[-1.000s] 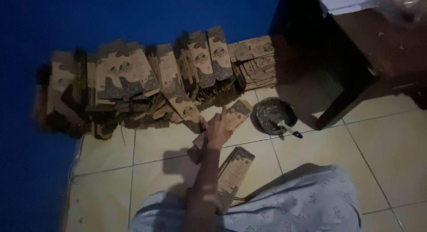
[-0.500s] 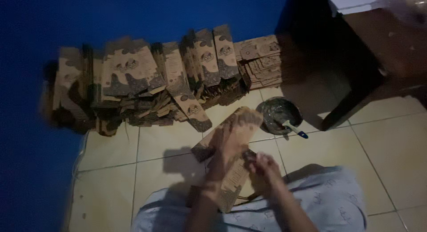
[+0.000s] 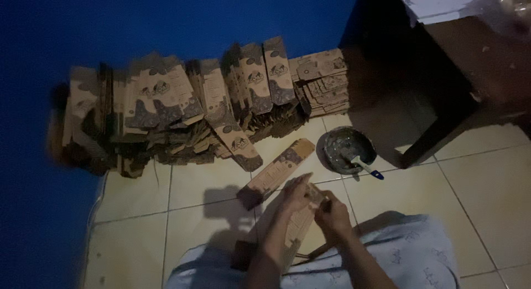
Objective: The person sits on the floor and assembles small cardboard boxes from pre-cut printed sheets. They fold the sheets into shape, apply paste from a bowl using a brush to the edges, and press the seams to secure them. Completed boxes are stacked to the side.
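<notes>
Holding a flat brown printed cardboard sleeve [image 3: 296,225], my left hand [image 3: 296,194] and right hand [image 3: 332,214] pinch its top end, now closer together; bare tile lies open left.

Bare forearms, pale patterned garment [image 3: 409,256]

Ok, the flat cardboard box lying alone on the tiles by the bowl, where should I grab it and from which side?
Take the flat cardboard box at its near, lower end, reaching from the left hand side. It lies flat and slanted, its far end pointing toward the bowl and brush, so gripping there risks a bump. Pinch the long edges; it looks thin.
</notes>
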